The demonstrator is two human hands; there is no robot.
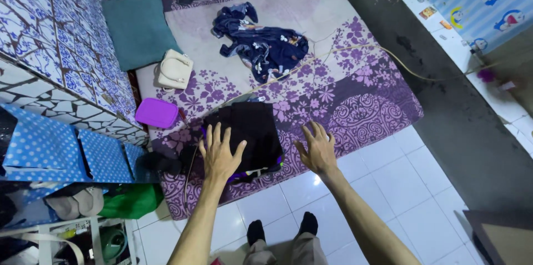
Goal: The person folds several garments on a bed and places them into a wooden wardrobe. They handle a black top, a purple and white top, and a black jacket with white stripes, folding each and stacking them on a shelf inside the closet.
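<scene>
Two feet in black socks (280, 229) stand on the white tiled floor (400, 187), closest to the camera, and above them both arms reach forward over the edge of a purple flowered mattress (355, 104). Left hand (220, 151) is spread wide, fingers apart, palm down, and it lies on the near left part of a folded black garment (252, 132). Right hand (318, 148) is also open with fingers a little apart; it rests flat on the mattress just to the right of the garment, and I cannot tell if it touches the cloth. Neither hand pinches anything.

I judge that the step in hand is pressing or smoothing the folded garment, which seems nearly finished, since its edges look straight. A next move would probably call for both hands to slide under or close on its sides, so the fold does not open.

Beyond the left hand, further away, is a purple box (157, 112), and past it a cream handbag (174, 69). Well beyond both hands lies a crumpled dark blue garment (264, 46). A thin yellowish cable (355, 48) runs across the mattress between the two garments.
</scene>
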